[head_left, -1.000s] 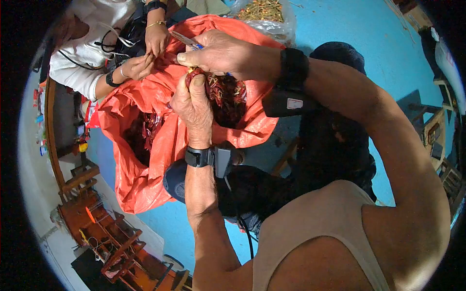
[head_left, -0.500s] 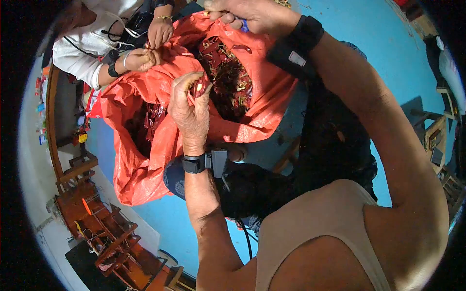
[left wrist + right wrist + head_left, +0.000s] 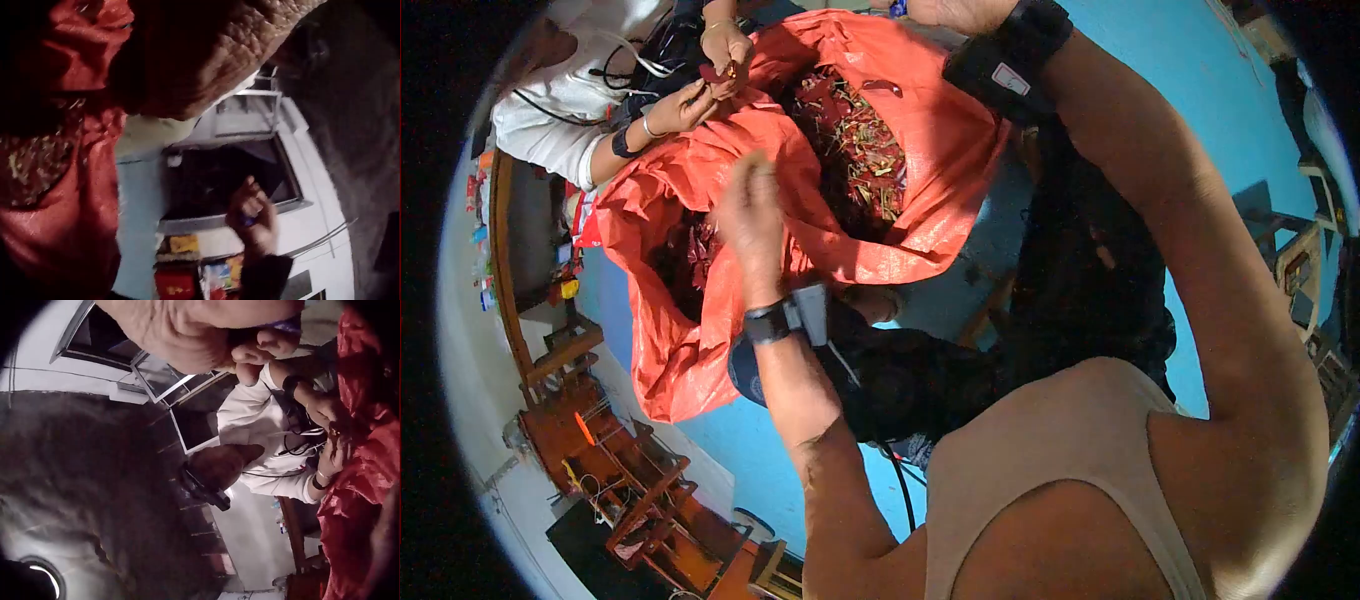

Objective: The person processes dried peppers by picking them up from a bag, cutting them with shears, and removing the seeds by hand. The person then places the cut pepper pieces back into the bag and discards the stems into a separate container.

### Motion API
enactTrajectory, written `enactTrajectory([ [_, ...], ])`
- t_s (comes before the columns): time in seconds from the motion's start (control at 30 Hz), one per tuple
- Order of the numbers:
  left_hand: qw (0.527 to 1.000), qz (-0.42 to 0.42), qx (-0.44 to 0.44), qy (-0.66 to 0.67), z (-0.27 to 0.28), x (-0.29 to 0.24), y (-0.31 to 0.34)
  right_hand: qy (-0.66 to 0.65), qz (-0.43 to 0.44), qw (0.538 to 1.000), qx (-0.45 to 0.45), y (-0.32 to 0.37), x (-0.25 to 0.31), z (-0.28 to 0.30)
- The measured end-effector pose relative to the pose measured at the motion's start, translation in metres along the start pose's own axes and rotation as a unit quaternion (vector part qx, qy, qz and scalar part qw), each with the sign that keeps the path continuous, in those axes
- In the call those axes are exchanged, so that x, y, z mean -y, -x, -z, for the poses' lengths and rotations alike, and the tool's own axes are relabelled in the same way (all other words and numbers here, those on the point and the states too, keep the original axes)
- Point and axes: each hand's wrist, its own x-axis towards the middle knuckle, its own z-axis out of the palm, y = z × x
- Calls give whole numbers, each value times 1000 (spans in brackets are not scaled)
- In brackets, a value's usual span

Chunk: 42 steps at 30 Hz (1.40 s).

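In the head view my left hand is motion-blurred beside the mouth of the left orange-red woven sack, fingers pointing away from me. I cannot tell whether a chili is still between its fingertips. Dark red dried chilies lie inside that sack. The right sack holds dried chilies mixed with cut stems. At the top edge, partly cut off, my right hand grips scissors, of which a blue handle shows. The right wrist view shows curled fingers by that blue handle.
Opposite me, another person's hands hold a red chili above the sacks' edge. One loose chili rests on the right sack's rim. Wooden furniture stands at lower left on the blue floor.
My hands have come apart: the right moved up and away with the scissors, the left shifted left toward the left sack. The chili seen in my left fingers no longer shows.
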Motion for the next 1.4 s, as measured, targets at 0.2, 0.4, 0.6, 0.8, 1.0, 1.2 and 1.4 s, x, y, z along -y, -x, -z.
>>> enactTrajectory([
  [0.2,951,3,255,-177,-104,75,17,1,121,991,59,10,1,0],
  [0.4,923,-49,292,-245,-131,123,25,24,95,989,107,22,9,19],
  [0.6,953,-52,217,-206,-141,130,20,56,85,993,56,18,11,22],
  [0.8,949,143,162,228,-110,69,-1,72,94,990,77,17,8,19],
  [1.0,867,144,139,457,-45,-7,-14,175,111,975,76,5,-11,6],
  [1.2,849,111,62,513,-29,-35,-8,350,97,912,190,16,-41,-12],
  [1.4,856,95,19,508,-25,-36,-12,361,278,881,126,13,-59,-21],
])
